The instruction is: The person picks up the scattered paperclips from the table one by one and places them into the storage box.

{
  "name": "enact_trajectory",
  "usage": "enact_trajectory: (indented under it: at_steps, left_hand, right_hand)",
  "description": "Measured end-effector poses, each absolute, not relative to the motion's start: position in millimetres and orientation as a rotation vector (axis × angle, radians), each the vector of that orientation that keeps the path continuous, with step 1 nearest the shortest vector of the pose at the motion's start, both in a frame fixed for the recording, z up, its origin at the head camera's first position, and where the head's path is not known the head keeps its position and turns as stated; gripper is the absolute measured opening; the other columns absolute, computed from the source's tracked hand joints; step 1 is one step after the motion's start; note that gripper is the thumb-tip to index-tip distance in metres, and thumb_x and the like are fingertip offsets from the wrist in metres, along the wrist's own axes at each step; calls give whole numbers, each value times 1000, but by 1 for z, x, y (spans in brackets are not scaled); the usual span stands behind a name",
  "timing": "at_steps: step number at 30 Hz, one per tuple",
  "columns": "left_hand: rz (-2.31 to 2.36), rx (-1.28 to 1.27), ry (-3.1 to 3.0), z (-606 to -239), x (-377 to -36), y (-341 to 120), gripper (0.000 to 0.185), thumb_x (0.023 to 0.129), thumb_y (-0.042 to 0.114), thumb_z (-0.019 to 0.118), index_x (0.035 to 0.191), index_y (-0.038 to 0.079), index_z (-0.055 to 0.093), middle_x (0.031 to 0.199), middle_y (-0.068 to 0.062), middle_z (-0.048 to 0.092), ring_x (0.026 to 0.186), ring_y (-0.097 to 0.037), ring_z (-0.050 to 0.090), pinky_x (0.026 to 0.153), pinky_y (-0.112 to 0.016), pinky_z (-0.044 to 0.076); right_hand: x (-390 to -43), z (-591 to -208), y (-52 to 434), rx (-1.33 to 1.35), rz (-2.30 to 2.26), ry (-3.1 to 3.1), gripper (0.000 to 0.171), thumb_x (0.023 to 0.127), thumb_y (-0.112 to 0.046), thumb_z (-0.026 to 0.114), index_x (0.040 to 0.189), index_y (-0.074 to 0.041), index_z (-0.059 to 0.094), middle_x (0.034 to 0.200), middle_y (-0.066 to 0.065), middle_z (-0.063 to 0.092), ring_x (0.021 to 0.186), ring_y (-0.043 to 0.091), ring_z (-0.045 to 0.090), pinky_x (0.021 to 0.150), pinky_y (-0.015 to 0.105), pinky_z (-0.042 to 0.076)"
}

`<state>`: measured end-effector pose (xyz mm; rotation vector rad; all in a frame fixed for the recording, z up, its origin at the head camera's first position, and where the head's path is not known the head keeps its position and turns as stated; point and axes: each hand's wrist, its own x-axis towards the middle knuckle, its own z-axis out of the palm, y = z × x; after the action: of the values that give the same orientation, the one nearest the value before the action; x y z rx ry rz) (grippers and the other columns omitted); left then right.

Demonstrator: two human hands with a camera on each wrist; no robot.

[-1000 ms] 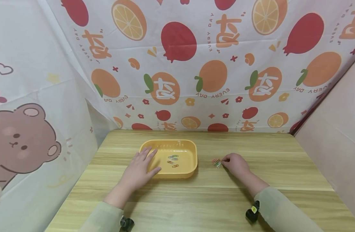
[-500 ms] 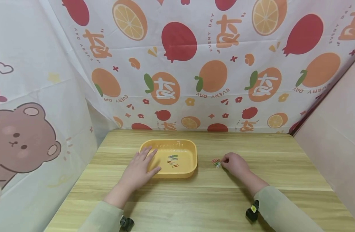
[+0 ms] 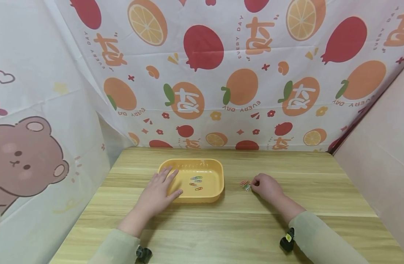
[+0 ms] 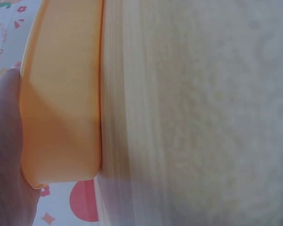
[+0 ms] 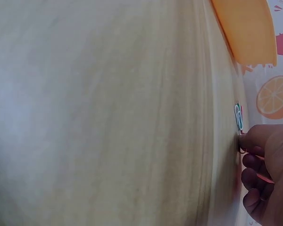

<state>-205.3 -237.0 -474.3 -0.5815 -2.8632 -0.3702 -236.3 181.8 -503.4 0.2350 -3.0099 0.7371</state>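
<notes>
My left hand (image 3: 157, 192) rests over the left side of a yellow tray (image 3: 202, 200), fingers spread across its rim and thumb at the front edge. Several coloured paper clips (image 3: 198, 189) lie on the tray's floor. Right of the tray, a small pile of paper clips (image 3: 246, 185), red, green and white, lies on the table. My right hand (image 3: 267, 187) is at the pile's right edge, thumb and forefinger pinched together. In the right wrist view, part of a reddish paper clip (image 5: 243, 151) shows at those fingertips, just beside a white clip (image 5: 238, 117).
The wood-grain table (image 3: 221, 231) carries the tray and the pile. A fruit-print cloth (image 3: 241, 124) hangs along its back edge, and pale cloths stand at both sides. Each sleeve has a small black camera (image 3: 286, 243) at the wrist.
</notes>
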Motion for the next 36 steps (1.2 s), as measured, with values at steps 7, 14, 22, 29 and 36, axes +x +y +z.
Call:
enact_trajectory:
  at_steps: [7, 14, 22, 29, 36]
  left_hand:
    - [-368, -576, -2887, -476, -206, -238, 79, 94, 64, 51, 155, 17, 35, 162, -11, 27, 149, -31, 21, 121, -54, 13]
    - [-371, -578, -2892, -475, -206, -238, 78, 94, 62, 53, 155, 17, 35, 162, -11, 27, 149, -31, 20, 121, -53, 13]
    - [-375, -583, -2863, -475, -207, -237, 78, 93, 61, 56, 154, 16, 37, 160, -12, 29, 148, -33, 23, 121, -55, 16]
    - [-378, -590, -2842, -476, -207, -237, 78, 93, 61, 56, 154, 16, 37, 160, -13, 31, 148, -34, 24, 120, -56, 17]
    - [-372, -584, -2853, -476, -208, -237, 78, 94, 61, 55, 154, 16, 37, 160, -12, 30, 148, -33, 23, 121, -54, 15]
  right_hand:
    - [-240, -505, 186, 261, 792, -2991, 8, 87, -19, 76, 79, -17, 74, 82, -4, 61, 78, 13, 58, 78, 40, 53]
    - [-242, -505, 189, 256, 877, -2976, 7, 87, -21, 76, 80, -19, 76, 84, -4, 63, 83, 15, 60, 82, 43, 53]
    - [-241, -502, 194, 177, 1020, -2936, 6, 88, -24, 75, 85, -19, 77, 92, -1, 66, 94, 21, 62, 91, 48, 50]
    - [-241, -501, 196, 159, 1067, -2919, 7, 89, -23, 74, 88, -17, 77, 96, 2, 66, 95, 23, 61, 89, 49, 50]
    - [-244, -497, 193, 82, 1214, -2887, 10, 92, -24, 71, 93, -15, 77, 102, 5, 67, 93, 21, 60, 83, 41, 51]
